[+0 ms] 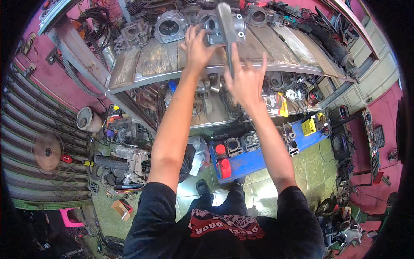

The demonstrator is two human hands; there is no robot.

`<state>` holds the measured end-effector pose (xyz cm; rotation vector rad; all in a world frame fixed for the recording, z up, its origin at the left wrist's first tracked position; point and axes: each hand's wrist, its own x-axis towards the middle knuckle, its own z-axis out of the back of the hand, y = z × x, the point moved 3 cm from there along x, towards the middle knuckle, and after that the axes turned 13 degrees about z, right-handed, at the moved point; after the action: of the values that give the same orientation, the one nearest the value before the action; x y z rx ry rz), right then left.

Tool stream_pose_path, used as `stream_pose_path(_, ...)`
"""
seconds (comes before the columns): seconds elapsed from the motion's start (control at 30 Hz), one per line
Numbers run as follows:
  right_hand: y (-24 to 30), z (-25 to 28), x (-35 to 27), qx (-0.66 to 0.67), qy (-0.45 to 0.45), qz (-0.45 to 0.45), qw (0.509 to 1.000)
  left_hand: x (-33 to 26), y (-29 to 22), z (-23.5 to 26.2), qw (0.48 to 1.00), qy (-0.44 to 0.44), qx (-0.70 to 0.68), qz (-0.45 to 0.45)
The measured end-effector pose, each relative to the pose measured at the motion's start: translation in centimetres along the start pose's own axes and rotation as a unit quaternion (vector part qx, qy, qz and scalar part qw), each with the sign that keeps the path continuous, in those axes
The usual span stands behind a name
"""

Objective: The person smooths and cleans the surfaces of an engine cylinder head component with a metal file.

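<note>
On the wooden top of the shelf, my left hand (198, 48) grips the left side of a silver engine cylinder (239, 30). My right hand (248, 84) is closed around the lower end of a long, flat grey bar-shaped tool (226, 26), with some fingers stretched out. The tool stands across the front of the cylinder and is blurred, so its exact kind does not show. It hides part of the cylinder; whether the two touch, I cannot tell. Just left of my left hand sits another round-bored cylinder (168, 27).
More metal engine parts line the shelf, among them a casting (133, 35) at left and a ringed part (258, 17) at right. Below, a blue bench (246, 163) carries red containers (225, 168) and cylinders. A fan (48, 152) stands at left.
</note>
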<state>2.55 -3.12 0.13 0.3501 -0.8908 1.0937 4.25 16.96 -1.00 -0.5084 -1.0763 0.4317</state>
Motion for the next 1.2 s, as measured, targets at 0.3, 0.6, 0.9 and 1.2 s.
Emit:
stream_pose_path(0.3, -1.3, 3.0, 2.5, 0.038, -0.009, -0.031, 0.999, -0.3, -0.3, 0.2, 0.999, 0.020, -0.039, -0.003)
stream_pose_path(0.6, -0.2, 5.9, -1.8, 0.135, 0.048, -0.080, 0.986, -0.8, -0.4, 1.2, 0.999, 0.006, -0.020, -0.027)
stream_pose_path(0.9, 1.3, 1.5, -5.4, 0.123, 0.004, -0.060, 0.991, -0.6, -0.1, 1.0, 1.000, 0.005, 0.016, -0.008)
stream_pose_path(1.2, -2.7, 0.6, -2.6, 0.179, -0.079, -0.136, 0.971, -0.7, -0.9, 0.5, 0.999, 0.007, -0.035, -0.017)
